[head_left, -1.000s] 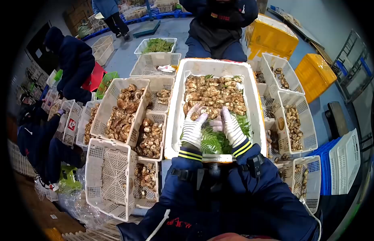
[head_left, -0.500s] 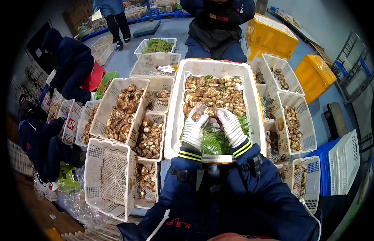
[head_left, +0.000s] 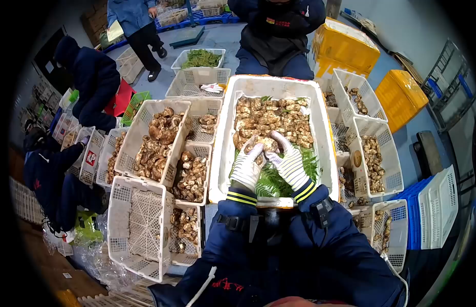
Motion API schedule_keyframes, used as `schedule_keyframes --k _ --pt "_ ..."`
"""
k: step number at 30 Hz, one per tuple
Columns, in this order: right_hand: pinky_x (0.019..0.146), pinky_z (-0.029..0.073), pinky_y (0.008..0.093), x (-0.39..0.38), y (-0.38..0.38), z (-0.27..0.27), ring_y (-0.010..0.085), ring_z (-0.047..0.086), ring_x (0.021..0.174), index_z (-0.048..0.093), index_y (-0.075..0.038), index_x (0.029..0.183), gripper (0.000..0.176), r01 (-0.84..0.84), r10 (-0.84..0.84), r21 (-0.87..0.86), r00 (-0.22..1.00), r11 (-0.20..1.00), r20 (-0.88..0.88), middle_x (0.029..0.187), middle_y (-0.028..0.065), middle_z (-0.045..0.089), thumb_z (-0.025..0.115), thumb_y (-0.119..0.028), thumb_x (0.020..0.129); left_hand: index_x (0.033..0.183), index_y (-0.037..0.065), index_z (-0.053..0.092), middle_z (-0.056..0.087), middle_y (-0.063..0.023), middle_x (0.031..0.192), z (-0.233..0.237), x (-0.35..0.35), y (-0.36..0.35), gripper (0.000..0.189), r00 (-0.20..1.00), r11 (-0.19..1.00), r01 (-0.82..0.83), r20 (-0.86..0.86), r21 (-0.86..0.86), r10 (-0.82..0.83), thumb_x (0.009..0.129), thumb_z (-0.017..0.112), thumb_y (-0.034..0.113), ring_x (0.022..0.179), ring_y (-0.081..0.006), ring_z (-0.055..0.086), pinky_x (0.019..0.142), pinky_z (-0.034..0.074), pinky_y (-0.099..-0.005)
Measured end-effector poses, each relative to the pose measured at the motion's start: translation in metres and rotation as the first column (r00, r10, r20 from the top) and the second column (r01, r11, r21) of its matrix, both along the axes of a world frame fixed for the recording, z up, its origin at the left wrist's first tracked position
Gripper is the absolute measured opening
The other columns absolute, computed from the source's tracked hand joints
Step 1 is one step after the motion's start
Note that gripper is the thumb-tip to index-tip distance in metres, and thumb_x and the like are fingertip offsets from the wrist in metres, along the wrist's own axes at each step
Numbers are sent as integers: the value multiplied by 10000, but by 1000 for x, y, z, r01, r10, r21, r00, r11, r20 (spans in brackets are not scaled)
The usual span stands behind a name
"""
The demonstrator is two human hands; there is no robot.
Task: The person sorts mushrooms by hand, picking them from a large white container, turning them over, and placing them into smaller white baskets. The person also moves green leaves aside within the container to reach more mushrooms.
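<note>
Both hands wear striped white gloves and meet over a white foam box [head_left: 326, 153]. Between them is a pale brown mushroom [head_left: 267, 144], partly hidden by the fingers. My left hand [head_left: 246, 166] is closed around its left side, while my right hand [head_left: 290, 162] grips it from the right. Just beyond the fingertips, rows of brown-and-cream mushrooms [head_left: 271, 118] lie packed in the box. Green fern leaves [head_left: 271, 181] cover the near part of the box, below my hands.
White crates of mushrooms [head_left: 161, 128] stand to the left, and more crates [head_left: 372, 158] to the right. An empty-looking crate [head_left: 138, 225] tilts at lower left. Opposite sits a person [head_left: 276, 41]. Yellow boxes [head_left: 345, 46] and blue and white crates [head_left: 427, 212] stand at right.
My right hand has moved left and turned inward, closer to my left hand. The mushroom between them shows more plainly. At upper left, a standing person in blue has stepped nearer.
</note>
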State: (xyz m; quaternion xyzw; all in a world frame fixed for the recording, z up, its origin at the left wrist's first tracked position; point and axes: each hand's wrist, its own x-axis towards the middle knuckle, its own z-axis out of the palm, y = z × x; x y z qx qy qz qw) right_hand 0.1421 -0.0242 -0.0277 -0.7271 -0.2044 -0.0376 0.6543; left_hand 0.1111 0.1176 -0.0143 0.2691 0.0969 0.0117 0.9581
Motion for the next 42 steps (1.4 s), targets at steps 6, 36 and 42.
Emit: schedule_keyframes --k 6,36,42 --pt "1004 458 316 -4 4 7 218 545 1235 377 -8 1461 702 -51 52 15 996 999 -71 1400 177 518 729 -210 889 1329 60 510 614 -119 1127 -8 3 0 462 1000 994 -15 -11 108 17 896 628 -51 965 -194 631 837 571 -330" --pt "937 466 295 5 4 -13 162 567 1023 533 -6 1323 420 270 -264 -95 962 958 77 1183 107 610 660 -116 938 1204 89 609 672 -35 1084 -42 15 0 398 970 976 165 -204 140 -135 950 597 395 867 -165 638 718 533 -312" --pt "745 485 232 -2 10 -6 95 540 826 504 -42 1361 453 188 -150 143 959 972 -241 1024 46 597 656 -105 939 1175 178 629 639 0 988 -29 7 -9 327 932 911 335 -227 242 -283 949 596 413 803 -155 617 731 519 -346"
